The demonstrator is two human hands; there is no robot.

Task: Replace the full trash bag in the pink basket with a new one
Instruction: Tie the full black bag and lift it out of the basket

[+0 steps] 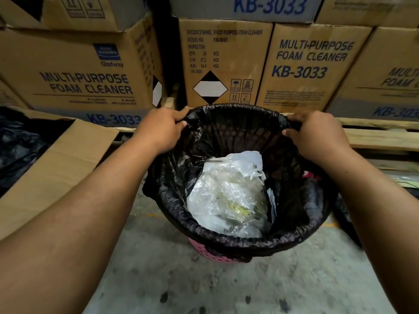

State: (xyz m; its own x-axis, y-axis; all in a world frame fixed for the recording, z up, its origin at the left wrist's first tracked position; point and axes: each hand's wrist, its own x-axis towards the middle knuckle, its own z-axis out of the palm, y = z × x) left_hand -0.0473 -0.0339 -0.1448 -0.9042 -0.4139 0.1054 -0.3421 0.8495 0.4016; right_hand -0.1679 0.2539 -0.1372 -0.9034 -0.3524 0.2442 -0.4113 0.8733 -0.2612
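Here the left hand (162, 130) is closed on the far-left edge of the black trash bag (292, 189), fingers curled over the rim and the thumb pressed against the thin film. The right hand (317, 134) grips the far-right edge in the same way, pinching the plastic between thumb and fingers. The bag is glossy and much wrinkled, folded over the round rim of the pink basket (204, 251), whose perforated plastic wall shows only below the near edge. Inside lies crumpled clear plastic waste (229, 196) with white paper. The basket stands on a rough grey concrete floor (226, 291). Behind are brown cardboard boxes (313, 64) printed in blue, and an open box (68, 159) on the left.
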